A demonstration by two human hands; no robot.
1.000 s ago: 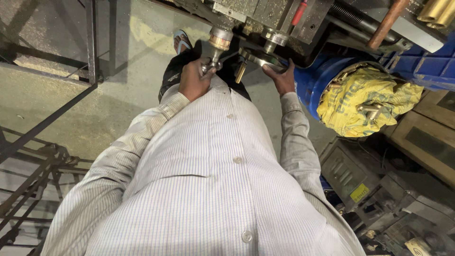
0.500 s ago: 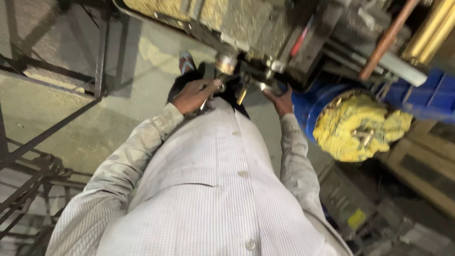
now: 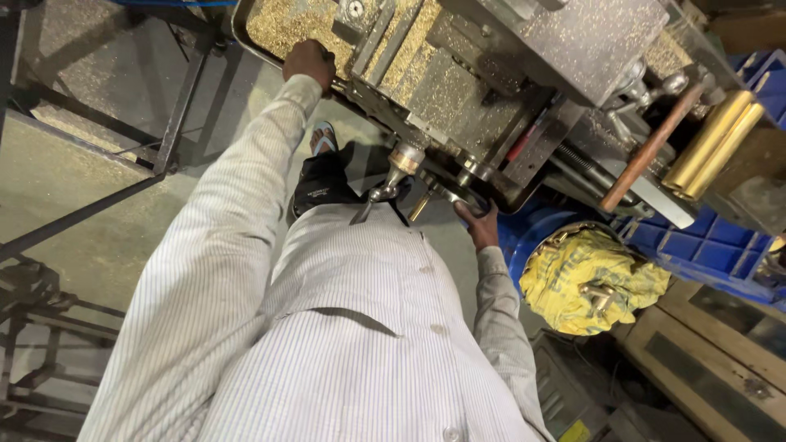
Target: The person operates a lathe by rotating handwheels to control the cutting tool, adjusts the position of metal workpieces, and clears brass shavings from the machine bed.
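Overhead, left hand grips chip-strewn metal tray rim; right hand on round handwheel.

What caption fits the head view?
Left hand grips the chip-filled machine tray's rim; right hand holds a handwheel at the machine's front.

Dim, even indoor light; slight edge distortion.
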